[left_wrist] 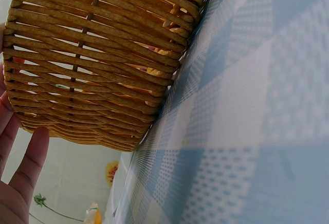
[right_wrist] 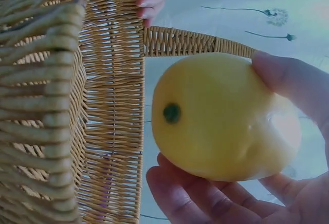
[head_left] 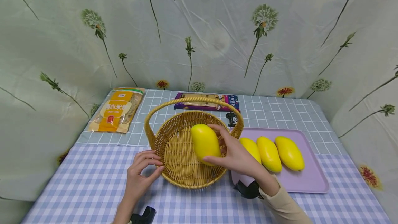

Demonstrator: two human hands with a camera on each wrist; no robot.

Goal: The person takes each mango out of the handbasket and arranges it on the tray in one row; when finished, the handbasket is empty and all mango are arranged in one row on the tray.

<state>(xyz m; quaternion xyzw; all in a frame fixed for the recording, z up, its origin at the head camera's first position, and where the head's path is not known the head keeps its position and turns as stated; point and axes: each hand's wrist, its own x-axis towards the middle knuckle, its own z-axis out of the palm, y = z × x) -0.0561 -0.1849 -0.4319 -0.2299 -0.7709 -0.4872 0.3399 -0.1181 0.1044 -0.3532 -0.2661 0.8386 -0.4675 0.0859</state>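
My right hand (head_left: 233,153) grips a yellow mango (head_left: 205,143) over the wicker basket (head_left: 178,182), fingers on its far side and thumb on the near side. The mango's dark green stem spot shows in the right wrist view, level with the basket's rim. My left hand (head_left: 143,168) holds the basket's left rim, fingertips over the edge and thumb (left_wrist: 35,154) against the outer wall. The basket's arched handle (head_left: 192,99) stands upright. Three more mangoes, one partly hidden by my right hand, lie on the purple tray (head_left: 311,182), among them the rightmost mango (head_left: 290,153).
An orange food bag (head_left: 116,110) lies at the back left. Behind the basket is a long purple packet (head_left: 206,102), and a small black packet (head_left: 231,119) lies by the handle's right side. A floral curtain (head_left: 217,37) rises behind the checked tablecloth (head_left: 93,179).
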